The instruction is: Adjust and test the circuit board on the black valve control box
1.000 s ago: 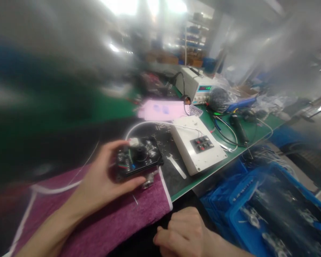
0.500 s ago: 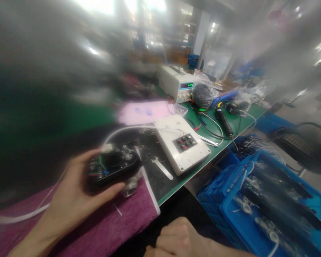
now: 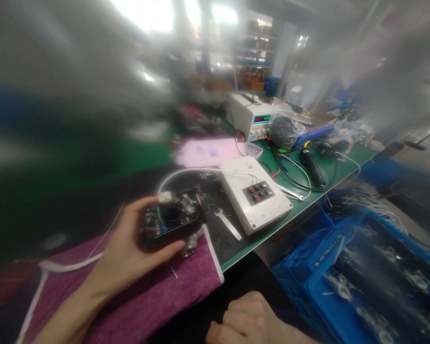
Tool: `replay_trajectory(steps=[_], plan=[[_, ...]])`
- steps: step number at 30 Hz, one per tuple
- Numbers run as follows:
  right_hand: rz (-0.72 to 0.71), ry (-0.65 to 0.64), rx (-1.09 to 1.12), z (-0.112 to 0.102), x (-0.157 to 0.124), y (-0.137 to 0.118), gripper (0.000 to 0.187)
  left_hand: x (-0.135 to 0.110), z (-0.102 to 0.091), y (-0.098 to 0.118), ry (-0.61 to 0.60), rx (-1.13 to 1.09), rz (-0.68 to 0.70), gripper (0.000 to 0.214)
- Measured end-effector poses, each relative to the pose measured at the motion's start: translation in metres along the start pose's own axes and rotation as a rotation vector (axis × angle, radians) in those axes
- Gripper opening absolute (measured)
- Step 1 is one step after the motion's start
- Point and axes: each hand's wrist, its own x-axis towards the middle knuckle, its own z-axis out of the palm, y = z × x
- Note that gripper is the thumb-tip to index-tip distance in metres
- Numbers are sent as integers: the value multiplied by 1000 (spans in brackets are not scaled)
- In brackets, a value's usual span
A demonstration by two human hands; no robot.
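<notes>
My left hand (image 3: 129,243) grips a black housing (image 3: 174,222) from its left side, with fingers behind it and the thumb along the near edge. Exposed wires and small parts show in its upper face. A white connector (image 3: 166,197) sits at its top, by my fingertips, and a white cable (image 3: 186,171) arches from there to a white switch box (image 3: 254,210). Beside my thumb tip, a round metal fitting (image 3: 189,247) rests over the purple towel (image 3: 154,296). My right hand (image 3: 251,317) is a closed fist low in front of me; its inside is hidden.
An open-ended wrench (image 3: 228,225) and scattered screws (image 3: 204,193) lie on the black mat. Behind stand a power supply (image 3: 249,117) and a bagged dark bundle (image 3: 286,131). A black electric screwdriver (image 3: 312,167) lies right. Blue crates (image 3: 308,286) with dark parts stand beside the bench.
The view has shifted, so the bench items appear further right. My left hand, still around the black housing, also appears further right. My right fist stays closed.
</notes>
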Motion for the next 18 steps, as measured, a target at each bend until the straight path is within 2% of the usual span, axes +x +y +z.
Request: replay_trajectory(steps=[8,12,15,18], plan=[[-23,0,-21,6,-3,0,12,-3,-2,0,-35,-82,5,98],[-12,-4,-48,3,-1,-2,8,-3,-1,-2,-30,-107,66,95],[-1,-20,-46,-2,2,-5,14,-3,3,-1,-30,-165,106,95],[25,-46,-34,-9,6,-8,22,-5,6,4,-17,-225,72,94]])
